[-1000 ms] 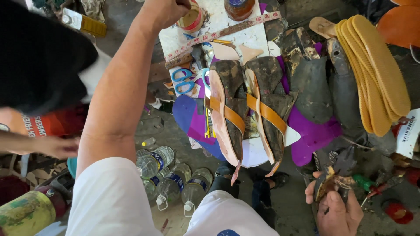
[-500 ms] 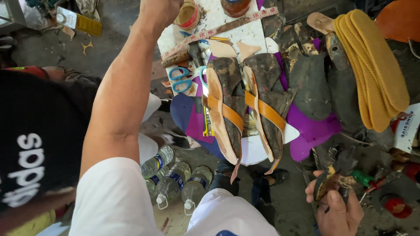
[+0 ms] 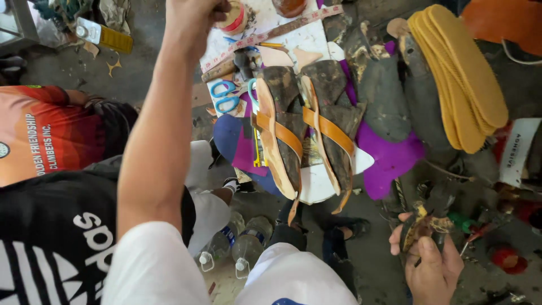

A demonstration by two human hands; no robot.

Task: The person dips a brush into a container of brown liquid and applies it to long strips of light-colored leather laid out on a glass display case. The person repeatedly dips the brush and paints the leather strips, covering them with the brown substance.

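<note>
My left hand [image 3: 195, 16] is stretched far forward at the top of the view, its fingers curled into a fist beside a small round red-and-cream tub [image 3: 234, 17]; anything inside the fist is hidden. My right hand [image 3: 432, 262] is low at the bottom right, holding a small dark, glue-stained scrap [image 3: 416, 229] with yellow-brown patches. Between the hands, two dark sandals with tan straps [image 3: 276, 135] [image 3: 330, 130] lie side by side on a white board [image 3: 316, 183].
Blue-handled scissors [image 3: 223, 96] lie left of the sandals. A stack of yellow soles [image 3: 457, 68] sits top right, over a purple sheet [image 3: 389, 158]. Plastic bottles [image 3: 237, 248] stand by my knees. A person in a black shirt [image 3: 51, 243] crouches at left.
The person in black has shifted from the upper left down to the lower left, uncovering an orange shirt. My hands have stayed where they were.
</note>
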